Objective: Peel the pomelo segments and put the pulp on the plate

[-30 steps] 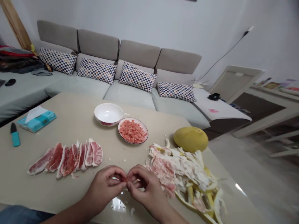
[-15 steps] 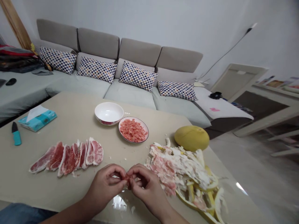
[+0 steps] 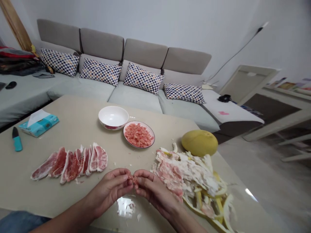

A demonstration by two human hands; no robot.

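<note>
My left hand [image 3: 110, 189] and my right hand [image 3: 152, 191] meet at the table's near edge, fingertips pinched together on a small pink piece of pomelo flesh [image 3: 131, 177]. To the left lies a row of peeled pomelo segments [image 3: 70, 161]. Right of my hands is a heap of white pith and yellow peel [image 3: 191, 178]. Beyond my hands stands a plate of pink pomelo bits [image 3: 138, 135], with a white bowl [image 3: 113, 117] beside it on its left. A whole yellow pomelo [image 3: 199, 143] rests behind the peel heap.
A blue tissue pack [image 3: 39, 123] and a teal-handled knife [image 3: 17, 139] lie at the table's left. The beige table [image 3: 77, 106] stands before a grey sofa [image 3: 126, 94] with checked cushions. White scraps litter the table near my hands.
My hands have shifted slightly forward and flattened, still pinching the pink piece. The view has tilted a little; nothing else on the table has moved.
</note>
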